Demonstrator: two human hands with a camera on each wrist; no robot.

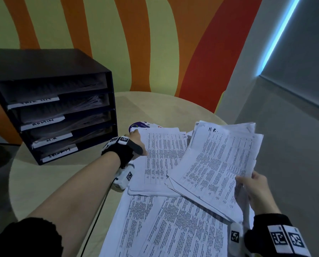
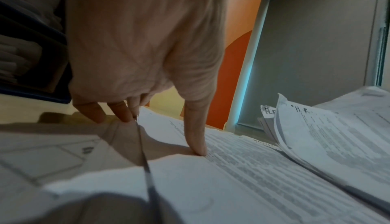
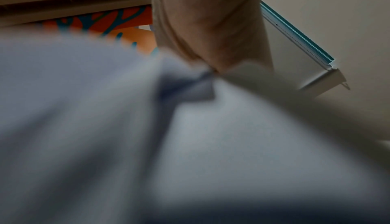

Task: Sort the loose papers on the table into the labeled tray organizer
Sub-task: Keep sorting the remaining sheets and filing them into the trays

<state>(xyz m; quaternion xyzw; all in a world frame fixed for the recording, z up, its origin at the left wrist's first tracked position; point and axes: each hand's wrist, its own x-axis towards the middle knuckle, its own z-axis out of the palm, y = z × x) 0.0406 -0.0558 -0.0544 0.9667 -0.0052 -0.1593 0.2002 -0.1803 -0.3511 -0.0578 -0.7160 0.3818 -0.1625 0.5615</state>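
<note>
A: Looking through the head view, my right hand (image 1: 255,190) pinches an H.R. bundle (image 1: 219,164) at 4 o'clock, raised so the heading shows; the tray organizer (image 1: 53,108) sits at 10.

B: And the left wrist view?

A: My left hand (image 2: 143,52) grasps the flat stack (image 2: 211,177), thumb on top, fingers at its edge, probably steadying it.

B: Right wrist?

A: Blurred paper against my palm.

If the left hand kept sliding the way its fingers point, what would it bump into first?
Probably the purple disc just beyond the left hand, which grips the paper stack; depth is unclear.
</note>
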